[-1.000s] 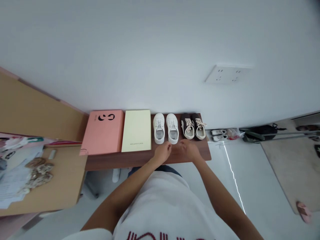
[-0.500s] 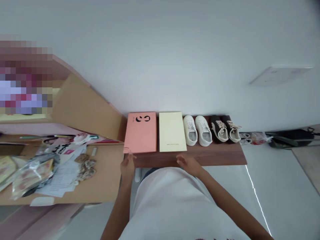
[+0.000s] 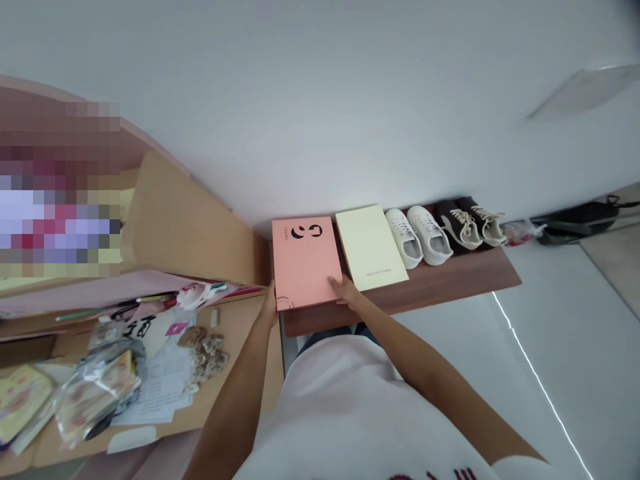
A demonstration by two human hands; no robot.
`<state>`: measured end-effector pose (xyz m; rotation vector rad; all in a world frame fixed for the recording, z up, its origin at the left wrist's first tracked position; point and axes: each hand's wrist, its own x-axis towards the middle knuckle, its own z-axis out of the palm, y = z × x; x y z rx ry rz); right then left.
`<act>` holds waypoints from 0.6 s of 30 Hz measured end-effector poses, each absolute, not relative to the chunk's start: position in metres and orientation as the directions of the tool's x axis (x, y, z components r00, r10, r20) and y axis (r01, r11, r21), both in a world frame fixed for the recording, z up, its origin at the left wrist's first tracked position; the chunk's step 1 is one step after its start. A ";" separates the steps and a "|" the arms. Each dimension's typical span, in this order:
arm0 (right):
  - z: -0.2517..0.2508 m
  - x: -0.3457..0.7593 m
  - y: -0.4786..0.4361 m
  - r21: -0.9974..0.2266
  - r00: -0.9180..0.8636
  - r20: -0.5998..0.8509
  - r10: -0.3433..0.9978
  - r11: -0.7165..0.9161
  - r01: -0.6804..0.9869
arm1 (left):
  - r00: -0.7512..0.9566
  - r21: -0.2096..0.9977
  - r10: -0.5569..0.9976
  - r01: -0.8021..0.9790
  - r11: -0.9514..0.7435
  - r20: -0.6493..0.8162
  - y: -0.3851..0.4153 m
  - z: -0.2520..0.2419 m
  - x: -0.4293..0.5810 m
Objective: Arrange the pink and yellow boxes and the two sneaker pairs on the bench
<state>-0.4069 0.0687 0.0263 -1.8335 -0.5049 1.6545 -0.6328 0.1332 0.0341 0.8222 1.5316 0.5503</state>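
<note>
A pink shoebox with a black logo lies flat at the left end of a dark wooden shelf. My left hand presses its near left corner, and my right hand holds its near right corner, fingers curled on the edge. Right beside the pink box lies a pale yellow box. Further right stand a pair of white sneakers and a pair of dark sneakers with cream laces, toes toward the wall.
A light wooden desk on the left carries papers, plastic bags and small snacks. A tan board leans above it. White floor lies to the right, with a black bag against the wall.
My view swung left. Both hands left the white sneakers, travelled left along the shelf edge and closed on the pink box's near corners.
</note>
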 end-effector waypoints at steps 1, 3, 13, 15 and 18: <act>0.027 -0.409 0.065 -0.661 0.103 -0.750 0.653 -0.735 -0.150 | -0.037 0.784 0.813 0.244 0.572 -0.581 0.127 0.041 -0.641; 0.030 -0.416 0.060 -0.667 0.048 -0.740 0.671 -0.723 -0.179 | -0.161 0.821 0.908 0.388 0.419 -0.387 0.111 0.054 -0.653; 0.075 -0.406 0.056 -0.734 0.147 -0.638 0.756 -0.655 0.180 | 0.415 0.753 0.904 0.627 -0.200 -0.106 0.033 0.056 -0.598; 0.072 -0.405 0.058 -0.657 0.211 -0.658 0.723 -0.688 0.308 | 0.468 0.751 0.870 0.628 -0.203 -0.156 0.039 0.050 -0.600; 0.058 -0.410 0.063 -0.652 0.220 -0.673 0.706 -0.707 0.274 | 0.204 0.624 0.936 0.781 0.022 -0.288 0.057 0.040 -0.614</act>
